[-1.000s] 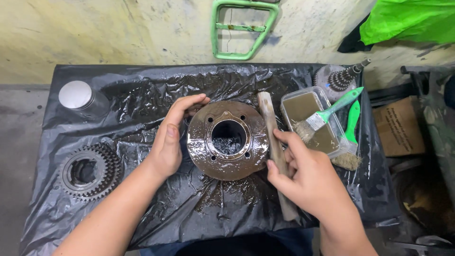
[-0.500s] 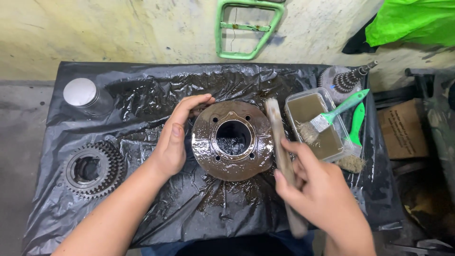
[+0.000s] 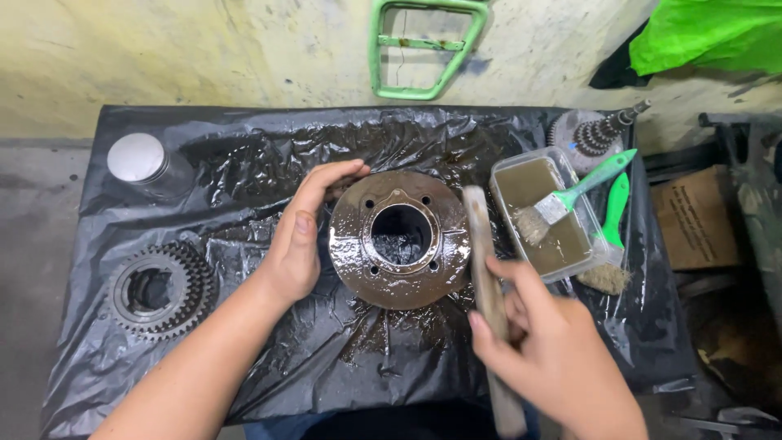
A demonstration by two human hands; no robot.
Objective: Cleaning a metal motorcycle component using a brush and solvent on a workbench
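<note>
A round brown metal hub disc (image 3: pixel 399 239), wet and oily, lies flat on black plastic sheeting (image 3: pixel 269 163); it has a large centre hole and small bolt holes. My left hand (image 3: pixel 300 232) cups its left rim with fingers curled over the top edge. My right hand (image 3: pixel 547 350) grips a long flat wooden stick (image 3: pixel 482 269) held upright just right of the disc, its tip near the disc's upper right edge.
A clear plastic tub (image 3: pixel 547 213) of murky liquid holds a green-handled brush (image 3: pixel 574 195); a second green brush (image 3: pixel 612 236) lies beside it. A gear (image 3: pixel 160 289) rests at left, a silver-lidded can (image 3: pixel 145 165) at back left, a gear shaft (image 3: pixel 599 134) at back right.
My right hand with the stick has drawn back toward me and slightly right, away from the disc's rim. My left hand stays on the disc.
</note>
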